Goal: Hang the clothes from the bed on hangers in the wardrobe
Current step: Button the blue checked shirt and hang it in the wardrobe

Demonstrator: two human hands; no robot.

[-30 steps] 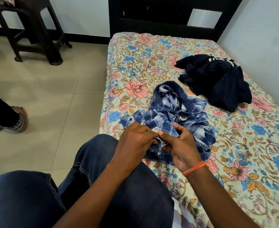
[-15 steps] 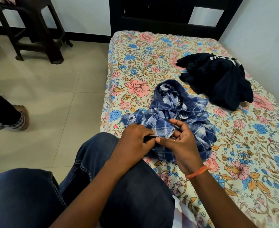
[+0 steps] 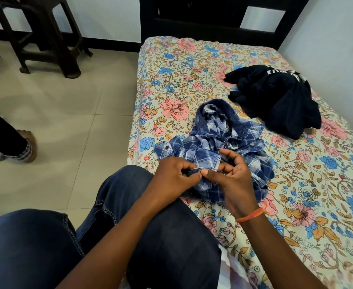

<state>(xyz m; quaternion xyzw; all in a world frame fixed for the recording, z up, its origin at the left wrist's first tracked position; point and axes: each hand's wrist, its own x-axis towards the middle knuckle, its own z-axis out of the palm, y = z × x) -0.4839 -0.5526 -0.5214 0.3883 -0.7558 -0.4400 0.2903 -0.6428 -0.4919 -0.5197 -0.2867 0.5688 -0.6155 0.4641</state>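
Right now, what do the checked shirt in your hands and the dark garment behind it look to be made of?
Checked shirt: looks like thin woven cotton, matte, blue and white checks, creasing sharply; the collar band looks like faded denim. Left hand and right hand pinch its edge. Dark garment: probably soft knit, matte, navy or black, slumping in rounded folds, with white print.

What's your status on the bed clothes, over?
Left hand and right hand both pinching the plaid shirt edge. Shirt crumpled on the bed, not yet hung. Dark garment waiting behind. No hanger in view.
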